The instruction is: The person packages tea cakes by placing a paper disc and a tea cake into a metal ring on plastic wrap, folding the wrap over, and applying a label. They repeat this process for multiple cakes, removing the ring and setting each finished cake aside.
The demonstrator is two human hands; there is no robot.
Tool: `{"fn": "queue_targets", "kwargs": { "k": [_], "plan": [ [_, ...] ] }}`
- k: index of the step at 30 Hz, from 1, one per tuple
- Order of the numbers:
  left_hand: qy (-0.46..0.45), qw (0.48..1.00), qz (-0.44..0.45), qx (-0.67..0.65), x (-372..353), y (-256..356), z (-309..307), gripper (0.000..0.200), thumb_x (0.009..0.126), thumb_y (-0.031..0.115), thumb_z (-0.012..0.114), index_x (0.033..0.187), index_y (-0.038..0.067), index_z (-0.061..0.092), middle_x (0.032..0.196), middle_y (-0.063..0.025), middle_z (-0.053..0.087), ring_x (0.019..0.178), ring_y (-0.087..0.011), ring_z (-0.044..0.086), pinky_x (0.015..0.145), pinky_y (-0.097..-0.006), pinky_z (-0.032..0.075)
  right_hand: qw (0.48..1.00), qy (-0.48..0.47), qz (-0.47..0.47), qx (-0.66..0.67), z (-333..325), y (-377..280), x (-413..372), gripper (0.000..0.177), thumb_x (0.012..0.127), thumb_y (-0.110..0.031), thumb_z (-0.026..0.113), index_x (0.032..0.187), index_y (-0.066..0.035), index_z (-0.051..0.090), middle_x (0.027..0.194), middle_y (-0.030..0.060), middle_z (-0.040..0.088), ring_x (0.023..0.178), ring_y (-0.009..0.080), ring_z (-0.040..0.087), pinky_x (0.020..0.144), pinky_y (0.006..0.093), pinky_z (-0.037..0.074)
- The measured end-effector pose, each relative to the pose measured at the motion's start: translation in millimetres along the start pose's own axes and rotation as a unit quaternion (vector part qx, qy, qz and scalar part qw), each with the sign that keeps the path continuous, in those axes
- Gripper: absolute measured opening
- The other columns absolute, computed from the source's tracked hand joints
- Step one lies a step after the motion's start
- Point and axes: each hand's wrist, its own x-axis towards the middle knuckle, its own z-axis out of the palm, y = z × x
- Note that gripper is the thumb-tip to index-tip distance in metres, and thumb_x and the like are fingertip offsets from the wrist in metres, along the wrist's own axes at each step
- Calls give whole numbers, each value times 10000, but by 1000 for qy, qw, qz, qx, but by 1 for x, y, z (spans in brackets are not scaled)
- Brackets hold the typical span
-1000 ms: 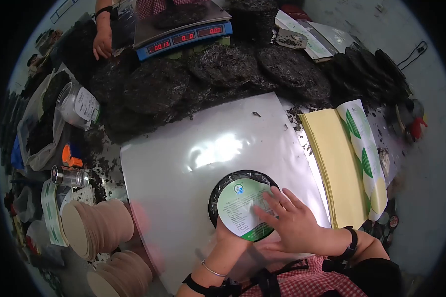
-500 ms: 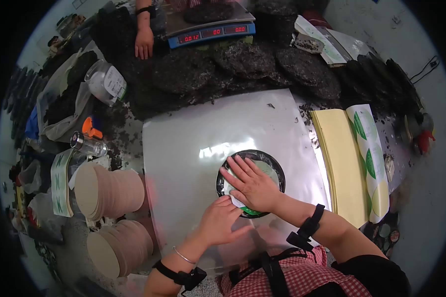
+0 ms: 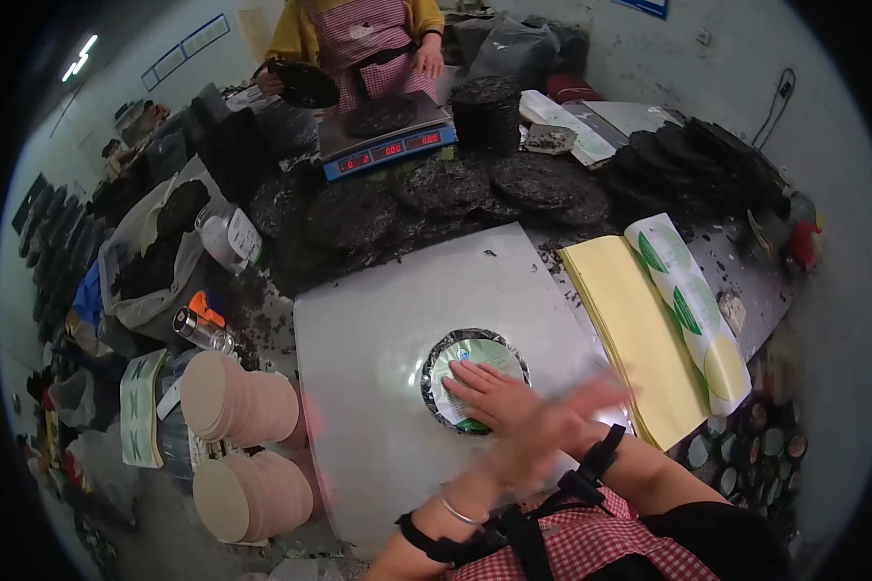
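On the metal sheet [image 3: 378, 320] lies a round, dark, flaky cake, perhaps dried seaweed [image 3: 440, 412], with a shiny surface like clear film. A round green-and-white label [image 3: 499, 356] covers much of its top. My right hand [image 3: 489, 392] rests on the label, fingers stretched out and flat. Crossing over my right wrist is my left hand [image 3: 572, 412], smeared by motion, its fingers pointing right toward a stack of yellow paper sheets [image 3: 620, 329]. Whether it holds anything cannot be made out. A white sheet roll with green leaf prints [image 3: 688, 310] lies on that stack.
Two stacks of beige discs [image 3: 203, 397] stand at left, near a glass bottle [image 3: 203, 331] and a plastic jar [image 3: 228, 237]. Dark round cakes [image 3: 446, 189] line the back, before a blue digital scale [image 3: 388, 150]. Beyond it, a co-worker [image 3: 363, 39] holds another dark cake [image 3: 303, 84].
My left hand has left the label's lower edge and swung right across my right wrist. My right hand stays on the label. The view has tilted up, showing more of the co-worker.
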Motion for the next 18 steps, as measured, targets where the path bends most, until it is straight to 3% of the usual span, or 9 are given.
{"fn": "queue_targets", "kwargs": {
  "k": [3, 5, 7, 9, 10, 14, 15, 17, 18],
  "plan": [
    [37, 953, -152, 261, 15, 31, -17, 752, 911, 351, 704, 1496, 11, 376, 1573, -241, 339, 1464, -355, 286, 1206, -466, 222, 945, 158, 41, 284, -59, -45, -55, 491, 1051, -265, 482, 1510, -93, 458, 1605, 181, 353, 1485, 356, 334, 1220, 458, 265],
    [221, 786, -301, 493, -20, -1, -58, 777, 818, 221, 829, 1418, -24, 400, 1569, -258, 300, 1465, -388, 286, 1166, -511, 295, 904, 190, 60, 378, -61, -49, -140, 382, 1051, -247, 481, 1366, -65, 598, 1452, 176, 527, 1351, 347, 482, 1148, 448, 357],
    [335, 745, -561, 133, -83, -48, -83, 731, 816, 173, 830, 1395, -14, 425, 1491, -276, 408, 1485, -381, 254, 1166, -518, 293, 847, 201, 39, 491, 1, -46, -236, 301, 1040, -228, 499, 1150, -17, 684, 1198, 143, 663, 1115, 323, 606, 1017, 430, 443],
    [236, 836, -484, -106, -29, -29, -25, 555, 862, 179, 792, 1319, -18, 548, 1392, -261, 527, 1454, -359, 344, 1142, -513, 345, 813, 224, 25, 536, 42, -65, -279, 288, 1032, -219, 512, 1037, 0, 699, 1054, 120, 703, 983, 307, 639, 940, 418, 473],
    [141, 777, -455, -412, 42, 34, 23, 289, 934, 146, 701, 1181, -1, 670, 1308, -181, 621, 1319, -299, 530, 1076, -437, 442, 839, 297, 107, 443, 52, -82, -290, 291, 1038, -240, 512, 991, -10, 683, 1011, 116, 691, 931, 296, 628, 900, 411, 471],
    [-278, 796, -360, -399, 79, 53, 91, 244, 941, 234, 724, 1122, 69, 720, 1156, -71, 714, 944, -160, 648, 860, -319, 508, 836, 358, 337, 243, 17, -150, -323, 320, 1048, -328, 533, 1105, -24, 614, 1018, 99, 682, 923, 256, 637, 864, 411, 490],
    [-136, 866, -462, -133, 63, 16, 114, 338, 882, 303, 780, 1103, 54, 727, 1031, -95, 743, 974, -186, 665, 839, -328, 506, 791, 343, 393, 319, 13, -152, -330, 365, 1043, -328, 547, 1210, -5, 564, 1024, 86, 682, 926, 232, 644, 852, 396, 505],
    [-262, 788, -417, 369, 32, -27, 129, 338, 853, 288, 800, 1075, 42, 735, 1000, -109, 751, 953, -191, 691, 793, -298, 516, 674, 303, 481, 471, 4, -156, -334, 542, 1032, -330, 575, 1420, 33, 465, 1037, 62, 681, 933, 183, 657, 829, 366, 535],
    [-266, 789, -419, 362, 8, -49, 133, 338, 853, 288, 800, 1075, 42, 735, 1000, -109, 751, 953, -191, 691, 793, -298, 516, 695, 307, 445, 474, -23, -159, -330, 578, 1028, -308, 569, 1463, 38, 410, 1000, 75, 684, 889, 176, 669, 787, 343, 549]
  ]
}}
